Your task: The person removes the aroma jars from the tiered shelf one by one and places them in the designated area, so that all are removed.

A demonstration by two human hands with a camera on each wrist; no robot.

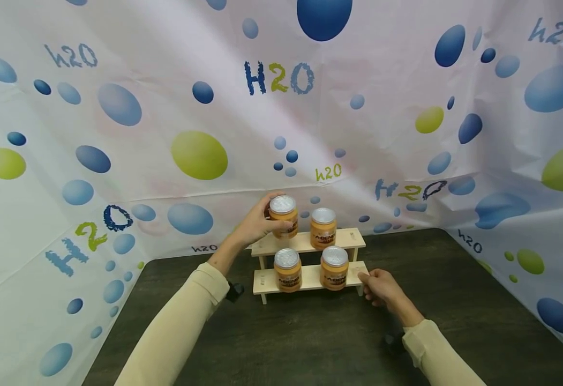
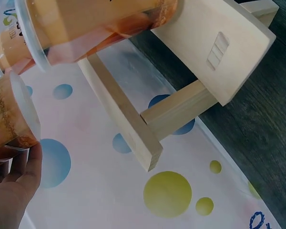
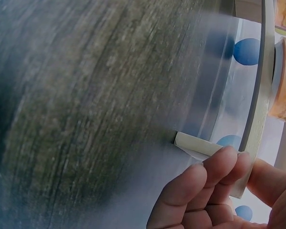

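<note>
A small two-step wooden rack [image 1: 310, 242] stands on a dark table [image 1: 310, 343]. Several orange jars with silver lids sit on it. My left hand [image 1: 257, 224] grips the upper left jar [image 1: 283, 216] at the rack's top step; in the left wrist view that jar [image 2: 9, 119] is held by my fingers [image 2: 19, 181]. Another jar [image 1: 323, 228] stands beside it on the top step, and two jars [image 1: 287, 269] [image 1: 334, 267] stand on the lower step. My right hand [image 1: 380, 287] pinches the right end of the lower step [image 3: 250, 143] between fingers [image 3: 214, 176] and thumb.
A white sheet printed with blue and green bubbles and "H2O" [image 1: 278, 78] hangs behind and at both sides of the table. Small dark objects [image 1: 235, 291] [image 1: 393, 343] lie on the table near each sleeve.
</note>
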